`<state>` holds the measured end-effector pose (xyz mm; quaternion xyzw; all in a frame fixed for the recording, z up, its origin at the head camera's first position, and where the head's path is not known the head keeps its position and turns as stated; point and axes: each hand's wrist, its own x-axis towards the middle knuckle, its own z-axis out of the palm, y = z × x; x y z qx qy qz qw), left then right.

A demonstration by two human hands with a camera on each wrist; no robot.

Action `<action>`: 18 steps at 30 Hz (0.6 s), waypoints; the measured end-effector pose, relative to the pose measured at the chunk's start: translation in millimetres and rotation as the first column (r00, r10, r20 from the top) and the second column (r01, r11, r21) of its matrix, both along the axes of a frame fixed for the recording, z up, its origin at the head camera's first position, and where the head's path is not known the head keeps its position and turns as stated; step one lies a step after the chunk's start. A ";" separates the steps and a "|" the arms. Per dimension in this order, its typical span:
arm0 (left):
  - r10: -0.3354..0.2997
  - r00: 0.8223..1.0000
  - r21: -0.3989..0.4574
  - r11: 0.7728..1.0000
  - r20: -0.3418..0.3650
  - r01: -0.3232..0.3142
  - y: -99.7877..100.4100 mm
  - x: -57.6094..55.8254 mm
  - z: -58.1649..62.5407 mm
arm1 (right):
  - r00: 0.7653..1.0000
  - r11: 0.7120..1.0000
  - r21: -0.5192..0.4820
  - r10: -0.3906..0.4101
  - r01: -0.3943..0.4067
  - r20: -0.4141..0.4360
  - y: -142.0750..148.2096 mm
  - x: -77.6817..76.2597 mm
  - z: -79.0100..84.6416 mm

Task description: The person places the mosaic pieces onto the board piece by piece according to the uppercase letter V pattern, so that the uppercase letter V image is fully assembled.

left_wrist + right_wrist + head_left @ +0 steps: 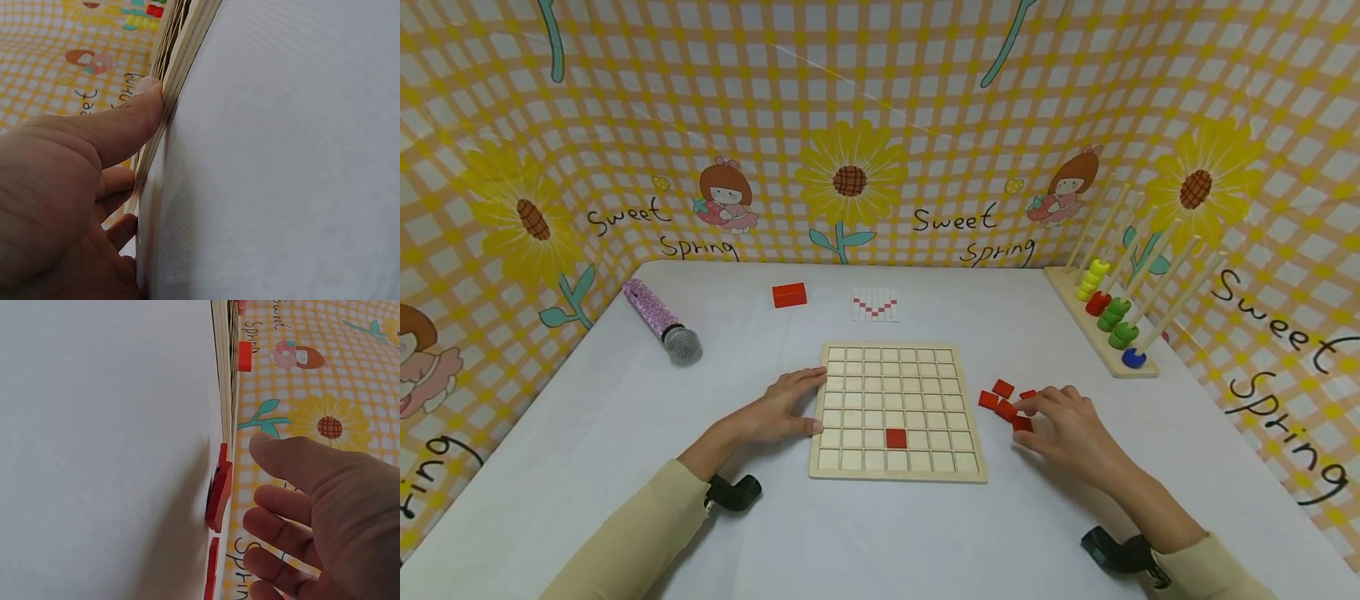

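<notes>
A pale wooden grid board (853,406) lies flat, with one red square tile (896,438) set in its second row from the front. Along the board's left edge rests my left hand (778,408); its thumb (140,119) and fingertips touch the side in the left wrist view. To the right of the board lies a loose group of several red tiles (988,400). My right hand (1070,432) hovers close over that group, thumb and fingers apart and slightly bent. In the right wrist view nothing shows between them, and the tiles (218,497) lie beside the fingers.
Behind the board are a small card (875,306) with a red V pattern and a red block (789,295). A glittery microphone (662,322) lies at the back left. On the right stands a wooden peg rack (1127,367) with coloured beads.
</notes>
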<state>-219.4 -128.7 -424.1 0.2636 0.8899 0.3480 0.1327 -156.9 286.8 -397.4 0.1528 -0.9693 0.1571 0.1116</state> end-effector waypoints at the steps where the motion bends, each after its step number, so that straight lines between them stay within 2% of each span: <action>1: 0.000 1.000 0.002 1.000 0.000 0.000 -0.1 0.0 0.0 | 1.000 1.000 0.000 -0.001 0.001 0.001 0.8 0.1 -0.2; 18: -0.019 1.000 0.004 1.000 -0.005 0.019 -1.3 -1.5 -2.2 | 0.996 0.997 0.071 -0.044 0.039 0.075 8.8 -0.8 -4.3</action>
